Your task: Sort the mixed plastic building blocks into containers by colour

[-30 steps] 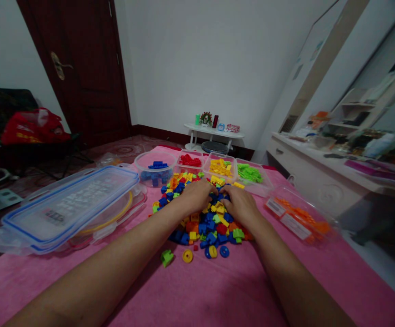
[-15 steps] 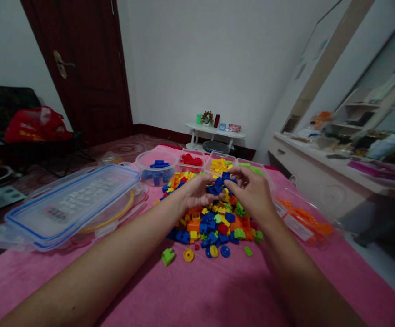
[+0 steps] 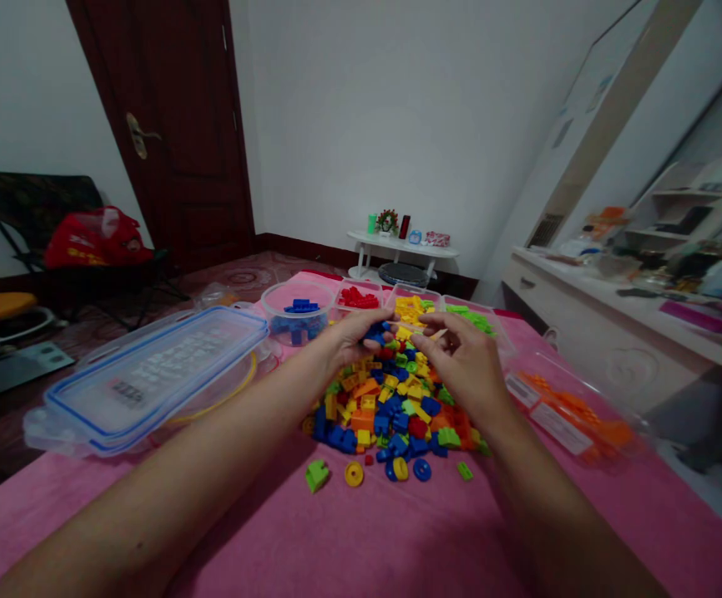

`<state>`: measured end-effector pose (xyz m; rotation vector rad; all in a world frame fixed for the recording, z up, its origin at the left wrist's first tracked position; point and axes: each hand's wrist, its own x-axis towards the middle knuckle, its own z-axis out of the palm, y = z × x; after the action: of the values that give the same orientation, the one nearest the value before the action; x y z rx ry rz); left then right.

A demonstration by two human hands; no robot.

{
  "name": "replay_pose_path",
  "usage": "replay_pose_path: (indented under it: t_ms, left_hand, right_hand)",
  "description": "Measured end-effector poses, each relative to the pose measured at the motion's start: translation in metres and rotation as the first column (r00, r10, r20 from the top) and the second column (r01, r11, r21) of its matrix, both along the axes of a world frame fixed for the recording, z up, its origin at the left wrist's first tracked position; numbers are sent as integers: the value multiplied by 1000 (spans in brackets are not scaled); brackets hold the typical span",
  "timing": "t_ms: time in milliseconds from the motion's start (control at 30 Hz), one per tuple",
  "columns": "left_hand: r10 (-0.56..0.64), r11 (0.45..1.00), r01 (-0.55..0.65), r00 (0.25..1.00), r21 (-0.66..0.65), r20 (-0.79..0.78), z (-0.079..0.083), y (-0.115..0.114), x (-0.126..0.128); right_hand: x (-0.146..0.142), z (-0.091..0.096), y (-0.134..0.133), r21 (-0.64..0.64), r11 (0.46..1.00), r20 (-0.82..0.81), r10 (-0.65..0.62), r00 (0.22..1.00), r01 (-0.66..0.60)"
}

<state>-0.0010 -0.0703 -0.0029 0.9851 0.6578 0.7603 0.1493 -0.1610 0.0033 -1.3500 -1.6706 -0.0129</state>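
Both my hands hover over a pile of mixed toy building bricks (image 3: 391,407) in blue, yellow, orange, green and red. My left hand (image 3: 356,336) is closed around blue toy bricks (image 3: 378,334), partly hidden by its fingers. Just to the right, my right hand (image 3: 464,349) has its fingers curled and its thumb near the index finger; what is between them is too small to make out. In front of the pile lie a green brick (image 3: 316,475), a yellow wheel (image 3: 354,474) and a blue wheel (image 3: 421,469).
Behind the pile stand a round tub of blue bricks (image 3: 297,320) and boxes of red (image 3: 359,297), yellow (image 3: 411,307) and green bricks (image 3: 471,319). A clear box of orange bricks (image 3: 576,415) is at right. Blue-rimmed lids (image 3: 161,374) lie left on the pink cloth (image 3: 361,540).
The blue bricks that were between both hands are now in my left hand only. My right hand has drawn slightly away from them. The view has shifted a little left.
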Motion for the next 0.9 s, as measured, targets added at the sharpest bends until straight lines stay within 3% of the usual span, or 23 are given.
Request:
replay_pose_path:
  t_ms: [67, 100, 167, 200, 267, 400, 467, 567, 633, 700, 767, 900]
  left_hand:
    - [182, 969, -169, 981, 182, -60, 13, 20, -13]
    - [306, 921, -264, 945, 288, -112, 19, 32, -21]
    - [546, 764, -370, 807, 528, -225, 26, 57, -40]
    - [625, 695, -349, 726, 629, -287, 28, 69, -51]
    - [732, 609, -239, 537, 756, -419, 26, 89, -74]
    - [699, 659, 130, 258, 741, -667, 16, 103, -106]
    - [716, 613, 306, 175, 728, -676, 12, 96, -111]
    - [790, 430, 487, 206, 761, -578, 9, 76, -106]
    - [766, 316, 577, 313, 753, -562, 7, 61, -98]
    - [679, 241, 641, 425, 728, -599, 3, 47, -90]
    - [611, 207, 683, 469, 701, -637, -2, 35, -85]
    - [639, 213, 725, 403, 654, -655, -16, 19, -81]
  right_hand:
    - [1, 0, 0, 10, 1000, 8, -1, 1000, 0]
    - [1, 0, 0, 15, 1000, 9, 0, 1000, 0]
    - [1, 0, 0, 21, 1000, 8, -2, 1000, 2]
    - [2, 0, 0, 26, 1000, 5, -4, 1000, 4]
    - [2, 1, 0, 35, 999, 0, -6, 1000, 6]
    - [4, -2, 2, 24, 1000, 23, -5, 1000, 4]
    - [3, -6, 4, -4, 1000, 55, 1, 998, -1]
    - [1, -13, 6, -48, 999, 112, 26, 993, -21]
    - [-2, -16, 6, -59, 997, 141, 54, 989, -46]
    - [-5, -17, 5, -63, 996, 154, 76, 985, -67]
    - [-6, -17, 5, -74, 994, 160, 88, 983, -76]
    - [-6, -17, 5, -104, 991, 178, 97, 979, -79]
